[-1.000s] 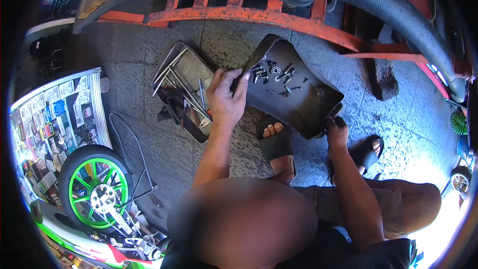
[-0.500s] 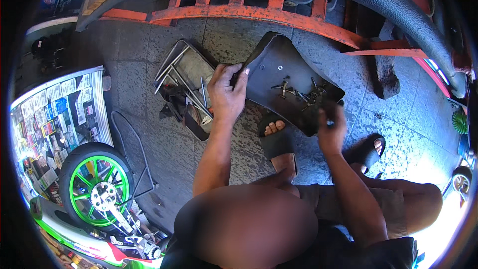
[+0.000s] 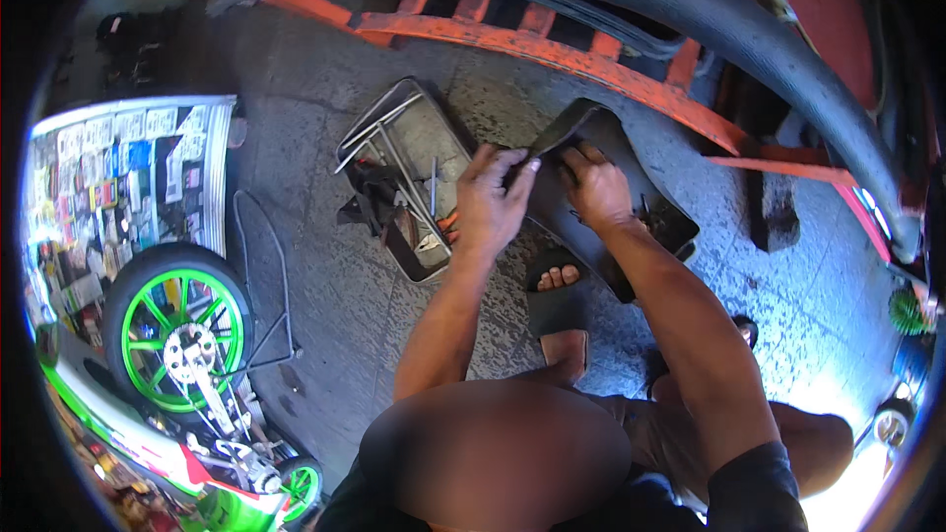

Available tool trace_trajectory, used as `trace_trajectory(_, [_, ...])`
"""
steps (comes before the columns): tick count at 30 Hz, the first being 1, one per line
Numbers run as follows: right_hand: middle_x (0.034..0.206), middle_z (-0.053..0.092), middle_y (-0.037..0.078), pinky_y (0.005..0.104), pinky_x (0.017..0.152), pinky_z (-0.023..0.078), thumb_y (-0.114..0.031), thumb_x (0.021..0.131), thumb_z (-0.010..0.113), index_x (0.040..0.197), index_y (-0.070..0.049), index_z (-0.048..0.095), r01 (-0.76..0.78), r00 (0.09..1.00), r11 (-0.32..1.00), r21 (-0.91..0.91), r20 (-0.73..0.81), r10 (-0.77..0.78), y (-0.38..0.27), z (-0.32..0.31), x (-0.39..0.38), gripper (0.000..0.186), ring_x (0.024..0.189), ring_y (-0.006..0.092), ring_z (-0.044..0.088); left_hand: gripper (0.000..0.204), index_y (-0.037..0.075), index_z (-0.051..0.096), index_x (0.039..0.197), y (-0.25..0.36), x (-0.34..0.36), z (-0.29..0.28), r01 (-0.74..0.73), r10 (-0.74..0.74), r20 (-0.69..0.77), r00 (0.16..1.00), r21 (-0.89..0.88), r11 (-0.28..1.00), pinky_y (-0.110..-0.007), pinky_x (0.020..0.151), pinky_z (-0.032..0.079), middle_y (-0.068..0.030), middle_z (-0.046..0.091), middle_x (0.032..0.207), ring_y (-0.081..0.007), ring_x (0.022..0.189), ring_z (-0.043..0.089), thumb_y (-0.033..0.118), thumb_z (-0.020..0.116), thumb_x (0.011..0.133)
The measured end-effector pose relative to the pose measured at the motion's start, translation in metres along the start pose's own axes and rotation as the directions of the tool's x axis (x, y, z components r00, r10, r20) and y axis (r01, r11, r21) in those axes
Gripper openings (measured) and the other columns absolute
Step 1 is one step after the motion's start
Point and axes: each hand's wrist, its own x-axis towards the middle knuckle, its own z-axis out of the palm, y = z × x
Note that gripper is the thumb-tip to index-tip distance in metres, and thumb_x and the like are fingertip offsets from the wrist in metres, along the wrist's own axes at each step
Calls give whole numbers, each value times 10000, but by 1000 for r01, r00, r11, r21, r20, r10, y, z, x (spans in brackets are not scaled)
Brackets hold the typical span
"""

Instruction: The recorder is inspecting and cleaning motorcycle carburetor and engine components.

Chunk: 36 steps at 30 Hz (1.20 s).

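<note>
Black tray [image 3: 678, 227], waisted, raised rim; dark bits [image 3: 642, 211] inside, possibly bolts.

A black, open-topped tray [image 3: 676, 224] with raised, curving walls slants from upper left to lower right, right of centre. Small dark bolts [image 3: 645, 212] lie inside toward its lower-right part, partly hidden.

A green-rimmed wheel [image 3: 190, 350] sits near a package display [image 3: 123, 182], an orange frame [image 3: 552, 52] ahead.
</note>
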Motion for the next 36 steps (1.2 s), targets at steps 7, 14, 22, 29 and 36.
trace_trajectory(7, [1019, 688, 150, 405, 709, 556, -86, 886, 691, 1064, -16, 650, -8, 1000, 979, 204, -17, 11, -6, 2, 4, 196, 764, 274, 684, 262, 16, 726, 1038, -27, 12, 8, 138, -139, 48, 989, 22, 990, -453, 824, 557, -180, 671, 979, -377, 873, 672, 227, 748, 884])
trace_trajectory(14, [833, 675, 59, 263, 634, 496, -56, 933, 697, 978, 18, 668, -404, 873, 248, 881, 290, 391, -64, -31, -23, 91, 675, 111, 598, 271, 6, 703, 1054, 7, -29, 11, 347, -330, 108, 938, -272, 897, -377, 756, 550, -111, 692, 949, -259, 848, 673, 234, 753, 918])
trace_trajectory(22, [857, 713, 74, 271, 642, 541, -70, 915, 738, 980, 36, 698, -543, 840, 354, 761, 488, 238, -110, -9, -31, 130, 755, 107, 660, 232, 23, 694, 991, -10, -76, -37, 535, -682, 320, 658, -836, 124, -272, 668, 530, -24, 672, 847, -109, 734, 627, 249, 729, 958])
trace_trajectory(29, [1136, 690, 106, 421, 847, 524, -24, 893, 638, 1138, -26, 674, 219, 916, 946, 238, 283, -283, -128, 72, -12, 247, 990, 301, 666, 170, 48, 648, 1009, -16, -69, -108, 228, -864, -110, 491, -941, 249, -263, 645, 478, -38, 645, 841, -133, 698, 587, 200, 711, 967])
trace_trajectory(36, [1318, 571, 117, 537, 1136, 306, -221, 962, 550, 1191, -74, 685, 505, 725, 833, -226, 635, -267, -127, 137, 0, 303, 1329, 308, 472, 116, 57, 645, 1003, 21, -39, -149, 108, -787, -158, 596, -956, 274, -295, 616, 557, -68, 688, 870, -156, 701, 656, 154, 694, 962])
